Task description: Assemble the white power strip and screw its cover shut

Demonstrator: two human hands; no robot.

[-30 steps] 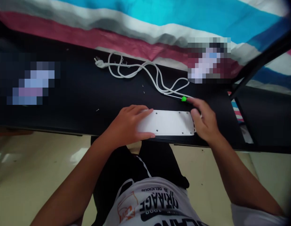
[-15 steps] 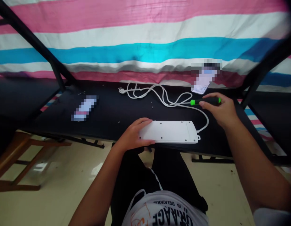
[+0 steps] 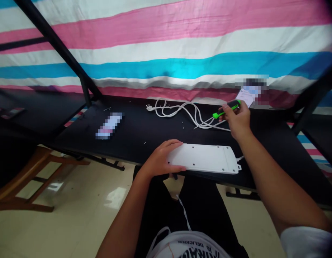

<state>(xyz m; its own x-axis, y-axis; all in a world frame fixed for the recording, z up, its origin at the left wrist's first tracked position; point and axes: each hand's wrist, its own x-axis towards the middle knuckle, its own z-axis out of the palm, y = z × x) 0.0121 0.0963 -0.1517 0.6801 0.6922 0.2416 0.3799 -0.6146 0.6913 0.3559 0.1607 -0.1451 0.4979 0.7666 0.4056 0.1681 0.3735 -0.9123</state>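
**A:** ok so what's going on with the hands here?

**B:** Left hand point(image 3: 161, 159) is flat on the left end of the power strip point(image 3: 206, 158), fingers spread over the top and thumb tucked along the near edge, pinning it down. The strip is lying face down, white back up with little screw holes showing, right at the near edge of the black table point(image 3: 133, 132).

**A:** and the right one?

**B:** Right hand point(image 3: 237, 120) is lifted off the table, further back and to the right of the strip, fingers closed around a screwdriver point(image 3: 218, 114). Green and black handle in the grip, metal shaft sticking out to the left and angled down, tip hanging over the cord point(image 3: 182, 109).

**A:** cord's attached to the strip?

**B:** Yeah, white cord comes out of the strip's right end, passes behind the right arm and loops across the back of the table, plug point(image 3: 149, 107) lying at the far left of the loops. A few tiny specks that look like screws point(image 3: 182, 124) sit on the table between cord and strip, too small to be sure. Striped cloth point(image 3: 166, 53) hangs behind it all.
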